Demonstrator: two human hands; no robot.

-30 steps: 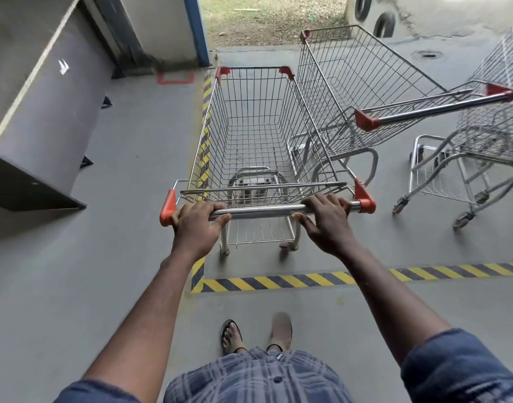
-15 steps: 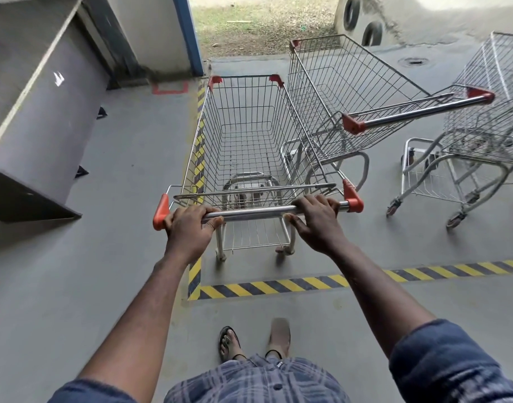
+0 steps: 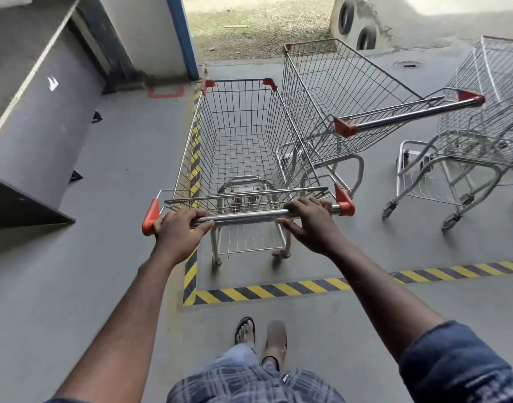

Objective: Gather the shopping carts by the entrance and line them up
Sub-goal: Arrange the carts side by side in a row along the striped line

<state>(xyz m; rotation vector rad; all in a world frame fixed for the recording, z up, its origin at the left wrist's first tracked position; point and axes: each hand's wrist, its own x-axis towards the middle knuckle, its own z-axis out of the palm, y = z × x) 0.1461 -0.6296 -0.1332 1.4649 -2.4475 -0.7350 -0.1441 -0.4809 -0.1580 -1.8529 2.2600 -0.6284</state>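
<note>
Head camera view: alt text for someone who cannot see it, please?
A person's left hand and right hand grip the steel handle bar of a silver wire shopping cart along yellow-and-black floor tape. A second wire cart and a third wire cart stand to its right.

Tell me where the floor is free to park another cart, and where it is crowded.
Free: the floor between the grey counter and the striped tape, and the strip between the second cart and the third cart. Crowded: right of the pushed cart, where the second cart stands close against it.
</note>
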